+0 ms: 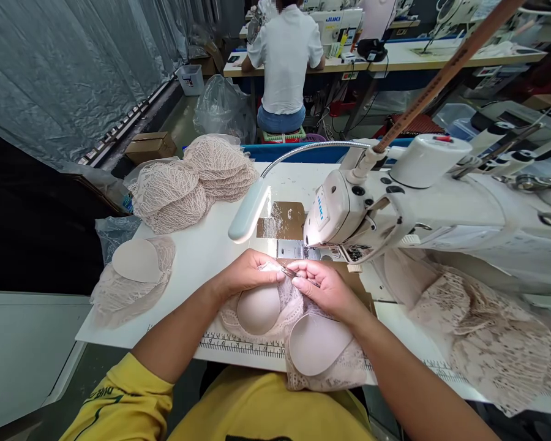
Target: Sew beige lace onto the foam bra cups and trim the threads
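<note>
A beige lace bra piece with two padded cups [261, 309] lies at the near edge of the white sewing table [197, 257]. My left hand [245, 274] pinches the lace at its top edge. My right hand [324, 288] is closed on a small metal tool, likely thread snips [288, 271], whose tip meets the lace between both hands. Both hands sit just in front of the needle area of the white sewing machine [349, 211].
Stacks of lace cups [190, 184] sit at the table's far left, and a single cup on lace [135, 263] at the left edge. More lace pieces [482, 331] pile under the machine arm on the right. A gooseneck lamp [248, 214] hangs over the table. Another person [287, 61] sits at a far table.
</note>
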A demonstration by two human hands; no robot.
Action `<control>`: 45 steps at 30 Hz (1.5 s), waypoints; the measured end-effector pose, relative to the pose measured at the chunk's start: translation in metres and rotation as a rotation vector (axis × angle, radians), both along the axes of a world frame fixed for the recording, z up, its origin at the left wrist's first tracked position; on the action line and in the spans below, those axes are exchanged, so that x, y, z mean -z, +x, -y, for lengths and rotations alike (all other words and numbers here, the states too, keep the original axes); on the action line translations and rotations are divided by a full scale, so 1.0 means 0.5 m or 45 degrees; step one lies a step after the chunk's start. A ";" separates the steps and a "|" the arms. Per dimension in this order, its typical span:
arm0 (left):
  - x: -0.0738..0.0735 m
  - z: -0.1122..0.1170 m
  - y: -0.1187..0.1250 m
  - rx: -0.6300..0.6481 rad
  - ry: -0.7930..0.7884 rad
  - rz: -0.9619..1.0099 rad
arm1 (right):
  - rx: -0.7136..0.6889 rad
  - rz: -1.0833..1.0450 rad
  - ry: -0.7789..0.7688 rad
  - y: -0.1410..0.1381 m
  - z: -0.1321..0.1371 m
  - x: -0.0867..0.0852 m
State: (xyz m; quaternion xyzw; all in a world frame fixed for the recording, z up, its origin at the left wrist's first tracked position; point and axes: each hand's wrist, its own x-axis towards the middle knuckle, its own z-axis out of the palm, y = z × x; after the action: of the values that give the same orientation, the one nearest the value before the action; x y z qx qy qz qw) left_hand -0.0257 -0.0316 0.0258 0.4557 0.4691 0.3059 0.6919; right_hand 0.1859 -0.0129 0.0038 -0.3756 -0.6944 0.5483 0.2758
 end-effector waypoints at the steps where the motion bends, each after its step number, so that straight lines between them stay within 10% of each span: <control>1: 0.001 0.000 0.001 0.006 0.002 0.001 | -0.015 -0.008 -0.029 -0.001 0.001 0.002; 45: 0.006 -0.005 -0.008 0.113 0.126 -0.030 | -0.054 -0.161 -0.208 0.019 -0.008 0.005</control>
State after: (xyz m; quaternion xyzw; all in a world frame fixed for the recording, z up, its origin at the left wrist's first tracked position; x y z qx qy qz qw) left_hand -0.0297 -0.0290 0.0230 0.5133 0.4408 0.2923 0.6759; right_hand 0.1952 -0.0091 0.0014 -0.3467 -0.6366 0.6313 0.2758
